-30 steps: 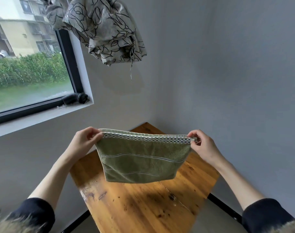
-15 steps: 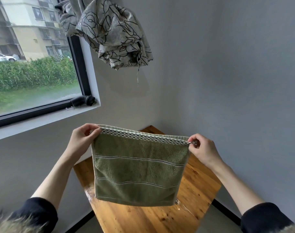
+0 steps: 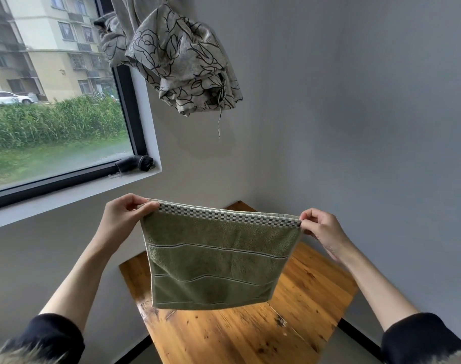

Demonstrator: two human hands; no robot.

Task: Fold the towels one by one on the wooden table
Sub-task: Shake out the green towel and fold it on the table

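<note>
- Here, at far left, a dark-framed window [image 3: 58, 101] sits in the grey wall, with a small black cylindrical object [image 3: 134, 163] lying on its sill; neither matters to the fold.
- My left hand [image 3: 124, 219] pinches the top left corner of the olive-green terry towel [image 3: 218, 261], thumb and fingers closed on the checked border so the corner cannot slip.
- I hold the towel in the air above the worn wooden table [image 3: 250, 334], its lower edge clear of the boards, so it hangs flat and I can judge it square.
- Above, a knotted grey curtain with a black floral outline [image 3: 176, 56] hangs well apart from my work.
- My right hand [image 3: 321, 232] pinches the top right corner likewise, pulling the top edge taut.
- I judge lowering it flat onto the table comes next.
</note>
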